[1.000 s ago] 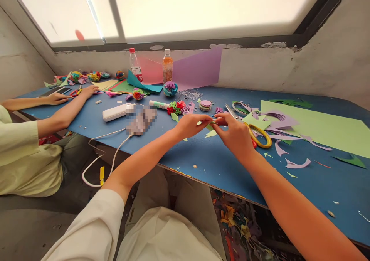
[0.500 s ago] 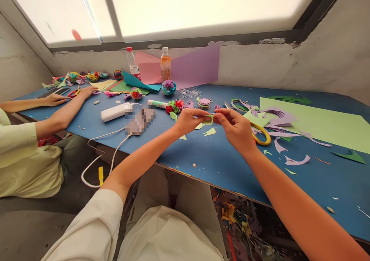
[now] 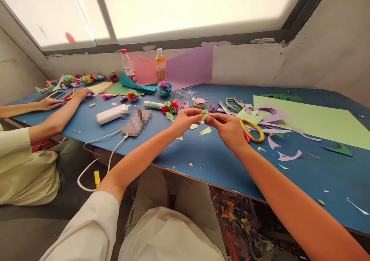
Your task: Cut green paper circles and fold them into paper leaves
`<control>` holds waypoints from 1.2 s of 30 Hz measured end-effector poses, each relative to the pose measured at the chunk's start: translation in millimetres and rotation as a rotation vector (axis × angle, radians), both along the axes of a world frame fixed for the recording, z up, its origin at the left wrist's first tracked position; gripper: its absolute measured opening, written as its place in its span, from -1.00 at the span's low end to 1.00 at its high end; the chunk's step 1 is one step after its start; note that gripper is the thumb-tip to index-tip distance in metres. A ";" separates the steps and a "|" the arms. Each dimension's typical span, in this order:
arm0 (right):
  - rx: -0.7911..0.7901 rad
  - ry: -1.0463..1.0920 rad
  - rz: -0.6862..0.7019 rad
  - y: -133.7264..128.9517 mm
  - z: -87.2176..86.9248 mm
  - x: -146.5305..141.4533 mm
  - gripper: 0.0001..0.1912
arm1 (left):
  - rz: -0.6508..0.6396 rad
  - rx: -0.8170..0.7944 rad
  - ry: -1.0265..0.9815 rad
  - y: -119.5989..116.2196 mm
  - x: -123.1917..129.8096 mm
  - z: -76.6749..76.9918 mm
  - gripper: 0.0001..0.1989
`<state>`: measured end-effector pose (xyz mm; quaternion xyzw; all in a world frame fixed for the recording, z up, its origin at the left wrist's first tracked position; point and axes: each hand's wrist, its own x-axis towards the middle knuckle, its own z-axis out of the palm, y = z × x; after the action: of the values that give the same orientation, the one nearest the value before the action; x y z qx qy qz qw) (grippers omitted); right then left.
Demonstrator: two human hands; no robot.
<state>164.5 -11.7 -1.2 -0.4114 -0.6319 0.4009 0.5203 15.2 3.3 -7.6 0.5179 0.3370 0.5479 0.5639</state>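
Observation:
Between my two hands, above the blue table, is a small piece of light green paper (image 3: 204,116), bent or folded. My left hand (image 3: 186,121) pinches its left side, and my right hand (image 3: 227,128) closes its fingertips on the right edge. Scissors with yellow and red handles (image 3: 262,134) lie just right of my right hand, partly hidden by it. Beyond my hands sit a stack of round paper discs (image 3: 200,103) and a small purple paper flower (image 3: 213,108). Green scraps (image 3: 206,131) lie beneath my hands.
Purple and green offcuts and a light green sheet (image 3: 318,116) cover the right side. To the left are a glue stick (image 3: 153,105), paper flower balls (image 3: 164,88), a white power bank (image 3: 111,114) with a cable, and two bottles (image 3: 160,66). A co-worker's arms (image 3: 54,116) rest farther left.
The view has turned slightly, so the table appears shifted left. In my fingers the green paper now stands more upright. My right fingers have changed their hold on its edge.

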 end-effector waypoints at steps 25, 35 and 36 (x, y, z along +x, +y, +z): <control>0.360 -0.471 -0.126 -2.5 0.4 3.6 -0.77 | 0.080 0.333 0.263 8.0 -14.1 0.4 -0.64; 0.184 -0.265 -0.079 0.6 -0.4 3.6 -0.73 | 0.050 0.316 0.217 5.9 -8.8 -3.4 -0.63; 0.167 -0.220 -0.081 1.1 -0.8 3.1 -0.72 | 0.043 0.307 0.210 5.7 -7.3 -5.0 -0.62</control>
<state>167.6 -10.6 -2.0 -0.4334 -0.6993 0.2782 0.4958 7.9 9.1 -12.5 0.6449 0.3177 0.5478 0.4280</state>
